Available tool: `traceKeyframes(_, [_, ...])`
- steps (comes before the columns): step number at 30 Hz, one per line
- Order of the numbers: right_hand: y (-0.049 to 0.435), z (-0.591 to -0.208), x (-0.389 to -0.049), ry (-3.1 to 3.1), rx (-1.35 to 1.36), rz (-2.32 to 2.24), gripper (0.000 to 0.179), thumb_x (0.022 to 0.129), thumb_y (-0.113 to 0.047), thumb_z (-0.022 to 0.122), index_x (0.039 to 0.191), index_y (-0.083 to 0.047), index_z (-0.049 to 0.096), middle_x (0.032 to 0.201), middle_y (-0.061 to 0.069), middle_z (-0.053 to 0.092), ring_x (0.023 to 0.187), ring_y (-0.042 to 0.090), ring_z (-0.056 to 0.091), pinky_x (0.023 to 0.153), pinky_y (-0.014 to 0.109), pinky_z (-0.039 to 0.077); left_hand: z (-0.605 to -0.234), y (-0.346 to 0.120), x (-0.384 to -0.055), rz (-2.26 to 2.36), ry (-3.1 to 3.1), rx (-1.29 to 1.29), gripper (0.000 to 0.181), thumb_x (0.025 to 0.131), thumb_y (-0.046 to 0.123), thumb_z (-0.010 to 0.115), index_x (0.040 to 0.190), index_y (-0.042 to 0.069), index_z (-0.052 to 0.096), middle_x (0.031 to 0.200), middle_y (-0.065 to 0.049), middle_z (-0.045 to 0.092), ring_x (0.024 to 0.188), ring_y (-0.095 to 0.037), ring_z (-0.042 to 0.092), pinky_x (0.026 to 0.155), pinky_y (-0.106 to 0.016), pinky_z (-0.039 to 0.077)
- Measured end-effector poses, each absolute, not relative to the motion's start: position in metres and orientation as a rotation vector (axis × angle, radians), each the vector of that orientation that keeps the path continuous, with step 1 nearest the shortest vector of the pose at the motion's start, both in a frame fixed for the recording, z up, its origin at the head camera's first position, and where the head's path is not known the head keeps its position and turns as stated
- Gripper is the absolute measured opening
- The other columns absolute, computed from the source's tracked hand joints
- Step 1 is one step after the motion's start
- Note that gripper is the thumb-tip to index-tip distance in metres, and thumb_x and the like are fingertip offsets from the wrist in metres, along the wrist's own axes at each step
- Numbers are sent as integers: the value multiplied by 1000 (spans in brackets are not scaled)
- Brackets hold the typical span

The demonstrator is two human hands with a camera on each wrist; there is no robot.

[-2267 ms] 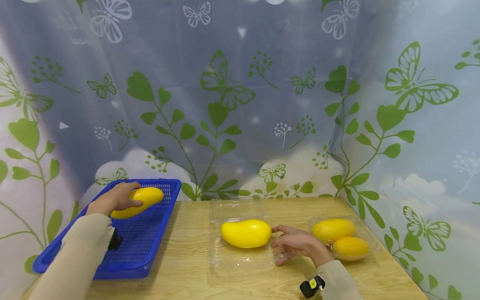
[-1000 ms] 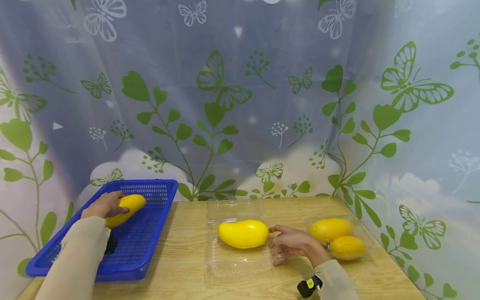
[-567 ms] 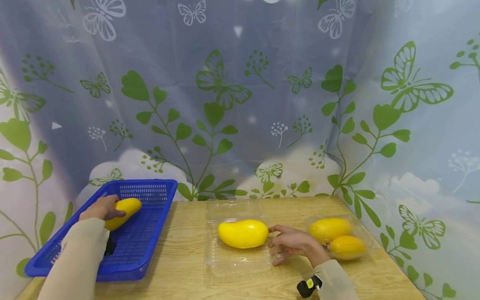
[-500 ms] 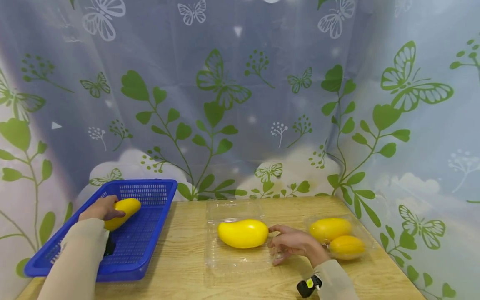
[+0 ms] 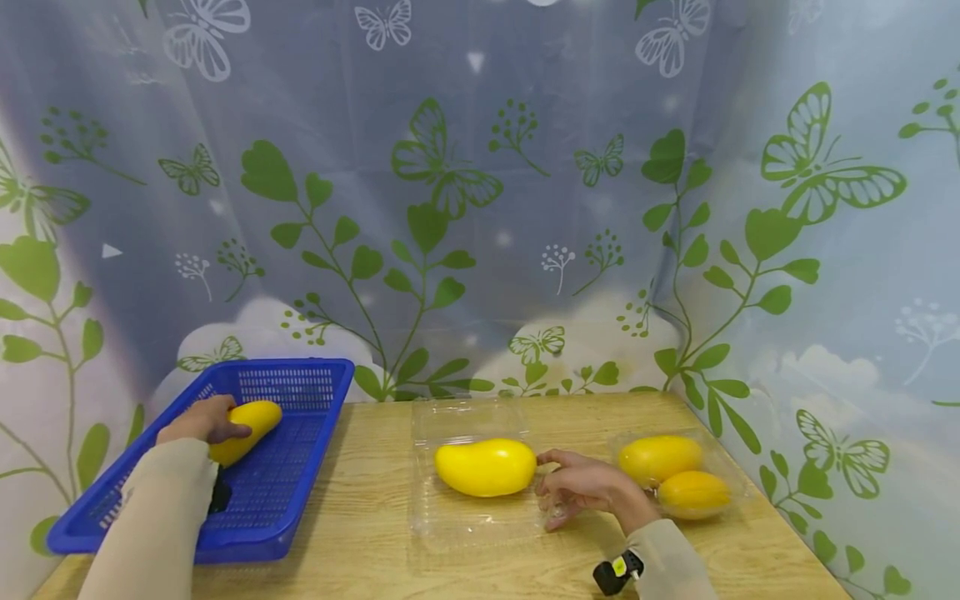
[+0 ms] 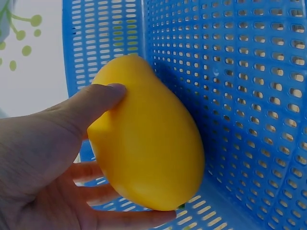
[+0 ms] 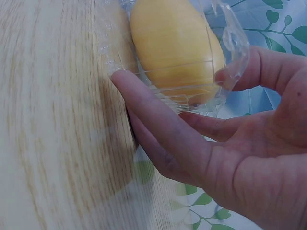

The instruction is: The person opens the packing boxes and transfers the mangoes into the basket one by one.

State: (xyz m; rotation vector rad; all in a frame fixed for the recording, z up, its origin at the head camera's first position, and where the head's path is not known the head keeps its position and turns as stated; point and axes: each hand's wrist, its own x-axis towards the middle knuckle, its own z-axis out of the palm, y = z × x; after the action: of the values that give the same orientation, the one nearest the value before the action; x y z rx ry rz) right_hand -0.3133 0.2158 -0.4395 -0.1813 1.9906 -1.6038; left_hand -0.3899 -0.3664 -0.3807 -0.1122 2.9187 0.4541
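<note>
My left hand (image 5: pixel 201 419) reaches into the blue basket (image 5: pixel 258 533) and grips a yellow mango (image 6: pixel 148 139). Its thumb lies across the fruit, while the other fingers curve round the near side, as the left wrist view shows. The mango is low in the basket, at its left side. At mid-table an open clear plastic box (image 5: pixel 450 525) holds a second mango (image 5: pixel 486 467) lying on its side. My right hand (image 5: pixel 588 486) holds that box's right edge, thumb at the rim (image 7: pixel 235 48) and fingers along the outside.
To the right of my right hand, two more mangoes (image 5: pixel 660 460) lie in another clear plastic box (image 5: pixel 738 483). The wooden table (image 5: pixel 360 517) meets a printed curtain (image 5: pixel 480 250) at its back and right sides.
My left hand has lowered the mango into the basket, shifting it left and down; over the last half second it has barely moved. The right hand keeps its place at the box.
</note>
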Motion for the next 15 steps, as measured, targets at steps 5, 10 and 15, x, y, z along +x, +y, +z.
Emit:
traceKeyframes(5, [215,-439,-313,1998,-185,-1608,74,87,-2,56,154,7,27,127,31,56,75,17,63,78,45,65,-378,-366,-391,429,2906,-100,73,94,36,73,136,-18,46,124,-40,57,100,-45,57,94,-65,51])
traceKeyframes(10, [215,-438,-312,1996,-185,-1611,74,87,-2,56,154,7,27,127,31,56,76,17,62,78,45,65,-378,-364,-391,405,2913,-67,71,95,35,72,133,-19,48,121,-39,59,97,-43,57,94,-62,52])
traceKeyframes(15, [215,-437,-312,2002,-188,-1612,74,88,-3,56,155,7,26,127,31,56,73,15,61,78,46,65,-377,-361,-390,416,2928,-59,62,96,29,70,128,-20,50,111,-33,62,93,-38,57,90,-56,53])
